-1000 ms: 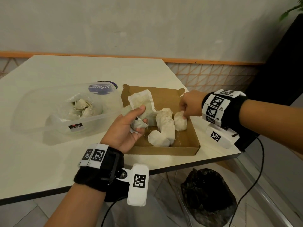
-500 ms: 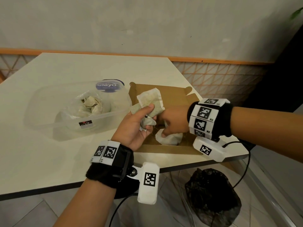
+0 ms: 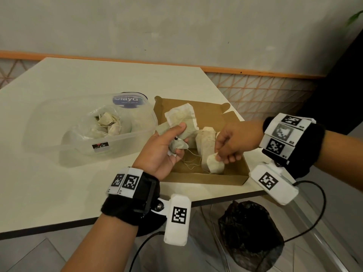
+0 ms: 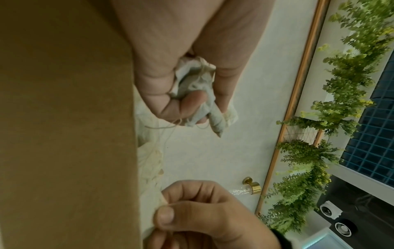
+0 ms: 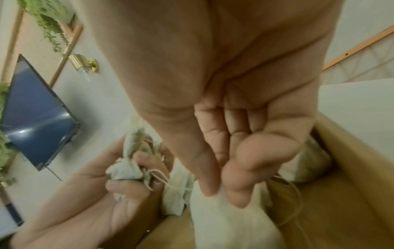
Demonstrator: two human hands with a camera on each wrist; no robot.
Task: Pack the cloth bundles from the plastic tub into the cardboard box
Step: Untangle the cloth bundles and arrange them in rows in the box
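My left hand grips a clutch of pale cloth bundles over the left edge of the shallow cardboard box; the left wrist view shows its fingers curled round the bundles. My right hand pinches the top of a cloth bundle that lies in the box's near right part; thumb and forefinger squeeze that bundle in the right wrist view. More bundles lie in the box between my hands. The clear plastic tub on the left holds several bundles.
The white table ends just in front of the box and right of it. A black bag sits on the floor below the table edge. Cables hang from both wrist cameras. A blue-labelled lid lies behind the tub.
My right hand has drawn back from my left hand toward the box's near right and now pinches a bundle lying there. The left hand keeps its grip on its bundles.
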